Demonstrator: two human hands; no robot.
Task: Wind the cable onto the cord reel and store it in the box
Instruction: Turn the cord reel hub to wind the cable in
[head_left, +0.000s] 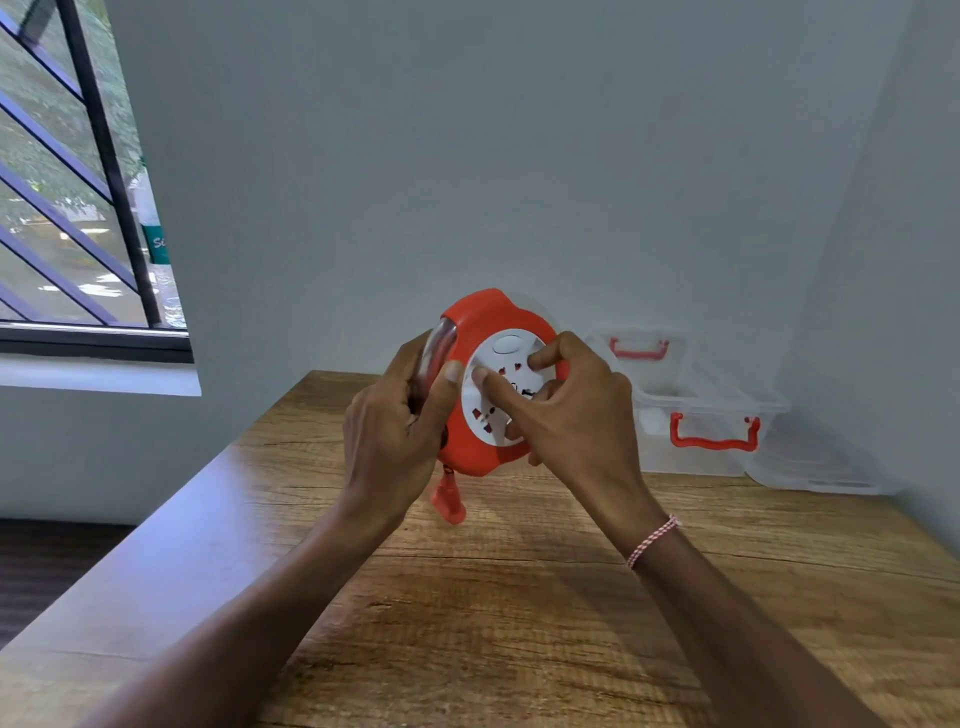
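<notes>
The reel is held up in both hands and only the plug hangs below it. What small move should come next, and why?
Probably one more short turn of the white dial with the right hand, while the left hand steadies the cord reel. Only the orange plug hangs below, so the cable seems almost wound. The clear box waits behind.

Both bare forearms reach up from the bottom edge toward the centre of the frame. The left hand is curled, back facing out, thumb pointing up and to the right. The right hand sits just beside it, fingers bent, forefinger and thumb pinched leftward. A pink-and-white thread band circles the right wrist.
</notes>
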